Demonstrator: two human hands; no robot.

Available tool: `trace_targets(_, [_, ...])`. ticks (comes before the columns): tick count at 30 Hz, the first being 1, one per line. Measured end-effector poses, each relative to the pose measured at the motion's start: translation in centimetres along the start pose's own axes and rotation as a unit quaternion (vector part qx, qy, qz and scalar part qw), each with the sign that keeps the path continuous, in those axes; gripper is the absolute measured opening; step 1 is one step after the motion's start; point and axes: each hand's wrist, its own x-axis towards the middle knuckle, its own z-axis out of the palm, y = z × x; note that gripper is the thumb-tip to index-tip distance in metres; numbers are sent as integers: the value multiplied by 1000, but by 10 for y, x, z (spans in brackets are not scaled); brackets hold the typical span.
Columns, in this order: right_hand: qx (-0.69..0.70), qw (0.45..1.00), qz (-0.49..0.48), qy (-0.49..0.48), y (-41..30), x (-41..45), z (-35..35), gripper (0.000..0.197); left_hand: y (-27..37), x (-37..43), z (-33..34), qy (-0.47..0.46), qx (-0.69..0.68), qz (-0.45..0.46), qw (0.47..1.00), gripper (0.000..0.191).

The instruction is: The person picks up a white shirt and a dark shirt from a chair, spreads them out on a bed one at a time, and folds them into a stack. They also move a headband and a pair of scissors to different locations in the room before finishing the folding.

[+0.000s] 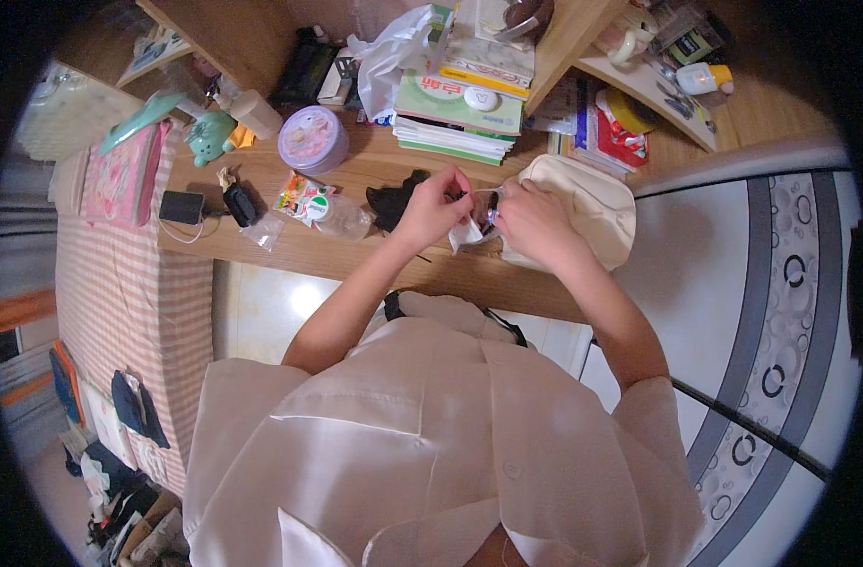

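Note:
Above the front part of the wooden desk, my two hands are close together. The fingers of my left hand (435, 207) pinch at a small clear plastic packet (482, 204), partly hidden by the fingers. My right hand (534, 218) grips the packet's other side, with a small bluish shiny bit showing by the fingers. A white paper-like piece (465, 234) hangs below, between the hands. Right of and beneath my right hand sits a cream soft pouch (594, 205). Left of my left hand lies a crumpled black cloth-like item (396, 202).
A clear plastic bottle (343, 218) with a snack wrapper (297, 195), a black charger-like block (240, 205) and a round lilac tin (313, 140) stand to the left. Stacked books (453, 135) rise behind the hands. The desk's front edge (318, 271) runs before me; a white cabinet (687, 283) stands right.

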Motion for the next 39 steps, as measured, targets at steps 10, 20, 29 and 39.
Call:
trace_targets(10, [347,935,72,11,10,4,-3,13,-18,1,-5,-2,-48,25,999,9])
trace_targets(20, [260,964,25,40,3,-1,14,28,-18,-5,-4,-26,-62,33,997,23])
trace_targets(29, [298,954,20,7,6,5,18,32,-7,-15,-10,-54,6,-38,998,24])
trace_targets(39, [634,771,36,-39,20,14,42,26,-29,-5,-36,-101,-70,-83,989,19])
